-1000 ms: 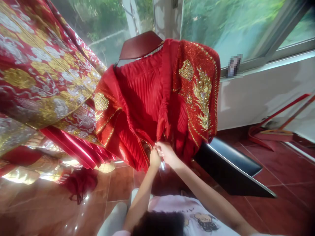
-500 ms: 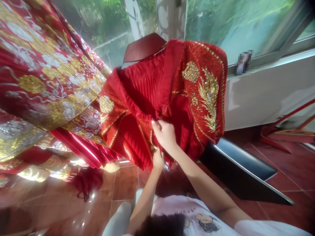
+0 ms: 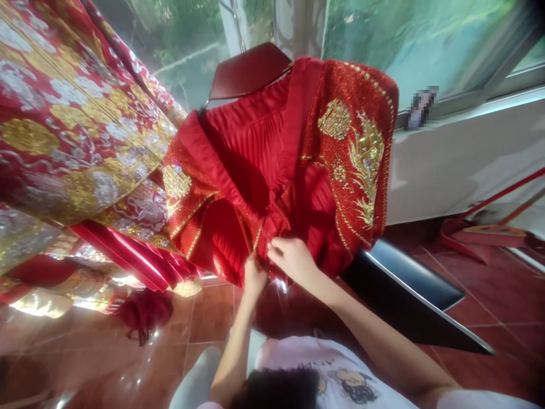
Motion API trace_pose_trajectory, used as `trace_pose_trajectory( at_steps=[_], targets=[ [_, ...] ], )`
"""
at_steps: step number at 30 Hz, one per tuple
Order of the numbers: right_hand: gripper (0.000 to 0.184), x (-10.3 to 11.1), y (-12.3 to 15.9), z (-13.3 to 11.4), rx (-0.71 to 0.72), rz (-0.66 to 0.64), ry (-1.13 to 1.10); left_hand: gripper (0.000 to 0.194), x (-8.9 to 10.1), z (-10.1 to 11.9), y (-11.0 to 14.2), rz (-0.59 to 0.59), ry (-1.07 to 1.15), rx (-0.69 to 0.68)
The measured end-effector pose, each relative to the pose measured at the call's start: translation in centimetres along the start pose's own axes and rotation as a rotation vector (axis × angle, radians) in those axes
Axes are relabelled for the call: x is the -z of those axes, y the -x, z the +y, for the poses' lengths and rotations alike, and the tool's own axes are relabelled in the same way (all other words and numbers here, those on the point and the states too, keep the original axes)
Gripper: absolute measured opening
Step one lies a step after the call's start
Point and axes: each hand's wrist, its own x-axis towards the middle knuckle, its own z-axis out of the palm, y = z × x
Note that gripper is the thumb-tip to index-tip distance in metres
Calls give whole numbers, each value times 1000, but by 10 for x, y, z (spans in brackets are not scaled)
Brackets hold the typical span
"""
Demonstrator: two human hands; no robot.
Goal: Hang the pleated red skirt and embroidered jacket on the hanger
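A red pleated garment (image 3: 264, 147) with gold embroidery hangs from a dark red hanger (image 3: 247, 71) in front of a window. My left hand (image 3: 254, 276) is closed on the garment's lower hem. My right hand (image 3: 293, 258) is right beside it, fingers pinched on the same gathered red cloth. Both arms reach up from below, over my pink shirt.
Another red and gold brocade garment (image 3: 72, 130) hangs at the left, its hem trailing on the glossy red tile floor (image 3: 489, 301). A dark flat panel (image 3: 409, 295) leans at the right. A white wall and window sill (image 3: 464, 147) stand behind, with red poles (image 3: 498, 199) leaning there.
My right hand went up the cloth and has come back down to the hem beside my left hand. The hem is more gathered now.
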Motion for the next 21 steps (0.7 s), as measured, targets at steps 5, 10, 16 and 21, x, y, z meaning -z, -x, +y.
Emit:
trace_pose_trajectory(
  at_steps=[5, 10, 16, 21],
  targets=[
    [18, -10, 3, -14, 22, -82, 26, 31, 25, 84, 5, 170, 306, -177],
    [25, 27, -1, -19, 57, -99, -13, 26, 30, 106, 0, 191, 175, -233],
    [26, 35, -29, -5, 15, 372, -75, 28, 35, 79, 10, 255, 286, -117],
    [31, 4, -2, -1, -18, 242, -425, 31, 35, 75, 28, 215, 462, -10]
  ],
)
